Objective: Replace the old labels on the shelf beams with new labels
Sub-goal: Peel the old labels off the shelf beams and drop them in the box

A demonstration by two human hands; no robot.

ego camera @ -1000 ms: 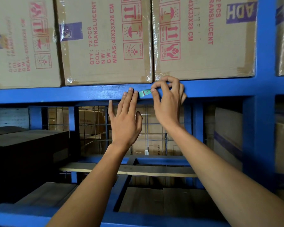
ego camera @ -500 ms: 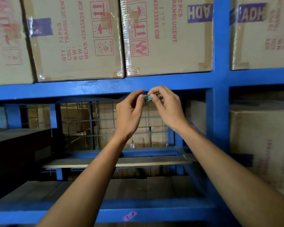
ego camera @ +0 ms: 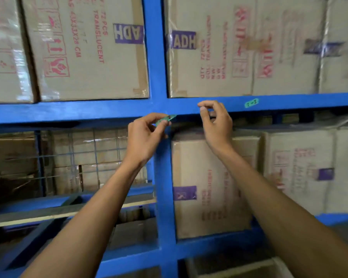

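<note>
My left hand (ego camera: 147,133) pinches a small green label (ego camera: 166,119) between thumb and fingertips, just under the blue shelf beam (ego camera: 68,111) and left of the blue upright post (ego camera: 159,77). My right hand (ego camera: 215,123) hovers in front of the beam right of the post, its fingers curled with thumb and forefinger close together and nothing visible between them. Another green label (ego camera: 251,102) is stuck on the beam further right, beyond my right hand.
Taped cardboard boxes (ego camera: 88,49) fill the shelf above the beam on both sides of the post. More boxes (ego camera: 209,177) stand on the lower right shelf. The lower left bay shows a wire mesh (ego camera: 84,149) with boxes behind it.
The green label has come off the beam and passed from my right hand to my left. The view has swung right, bringing the upright post and a second label into sight. My hands have parted.
</note>
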